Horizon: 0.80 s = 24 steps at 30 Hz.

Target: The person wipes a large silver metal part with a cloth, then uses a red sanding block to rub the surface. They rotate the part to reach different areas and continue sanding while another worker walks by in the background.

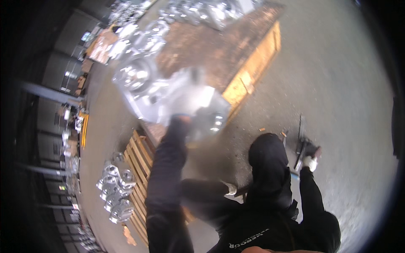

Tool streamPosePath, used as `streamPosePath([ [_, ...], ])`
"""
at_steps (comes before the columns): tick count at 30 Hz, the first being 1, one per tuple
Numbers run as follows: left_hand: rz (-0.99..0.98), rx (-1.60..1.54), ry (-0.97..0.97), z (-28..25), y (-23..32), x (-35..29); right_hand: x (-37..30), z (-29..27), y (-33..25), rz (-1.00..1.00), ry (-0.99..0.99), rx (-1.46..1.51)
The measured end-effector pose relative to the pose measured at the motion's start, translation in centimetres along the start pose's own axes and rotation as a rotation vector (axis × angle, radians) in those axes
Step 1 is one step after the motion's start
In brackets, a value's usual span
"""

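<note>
Head view, heavy motion blur around the left hand (185,100). White-gloved, it lies over a shiny silver casting (154,95) at the near end of a brown-topped wooden table (206,55); finger state there can't be told, glove and metal smear together. Right hand (310,164), also white-gloved, is low at the right, well apart from the table, at a dark object (311,150) beside a long dark bar (302,126). Can't tell whether its fingers are closed round that object or only resting against it. Step in hand, my read: left is placing or steadying the casting while right deals with the dark object. Next move calls for a sure hold on the casting's rim, clear of the table edge, and a settled right hand first. Casting orientation: long axis seems to run from upper left to lower right across the table corner, a round ringed cup at the upper-left end, another shiny rounded part at the lower right, overhang not clear. Could be two pieces touching; blur hides the join. Which way the cup faces: roughly up toward the camera. More silver castings (116,187) sit beside a slatted wooden pallet (136,168), left of the left sleeve (168,168).
</note>
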<state>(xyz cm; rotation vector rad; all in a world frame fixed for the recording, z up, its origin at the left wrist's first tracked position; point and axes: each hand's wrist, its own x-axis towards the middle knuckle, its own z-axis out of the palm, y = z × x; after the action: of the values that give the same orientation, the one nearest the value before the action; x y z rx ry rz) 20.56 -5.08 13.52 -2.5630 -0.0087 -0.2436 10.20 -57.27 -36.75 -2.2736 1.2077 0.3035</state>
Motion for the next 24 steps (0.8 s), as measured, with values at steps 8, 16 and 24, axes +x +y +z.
streamPosePath([
  [8, -0.112, -0.870, 0.718, -7.0, 7.9, -7.6, -6.3, -18.2, -14.3, -0.714, 0.218, 1.128],
  [16, -0.304, -1.547, 0.426, -7.1, 8.8, -22.5, -35.6, -23.0, -24.7, -1.328, -0.345, 0.940],
  [24, -0.877, -1.838, 0.433, 1.7, 6.2, -35.1, -48.2, -11.2, -24.0, -2.015, -1.014, 0.405],
])
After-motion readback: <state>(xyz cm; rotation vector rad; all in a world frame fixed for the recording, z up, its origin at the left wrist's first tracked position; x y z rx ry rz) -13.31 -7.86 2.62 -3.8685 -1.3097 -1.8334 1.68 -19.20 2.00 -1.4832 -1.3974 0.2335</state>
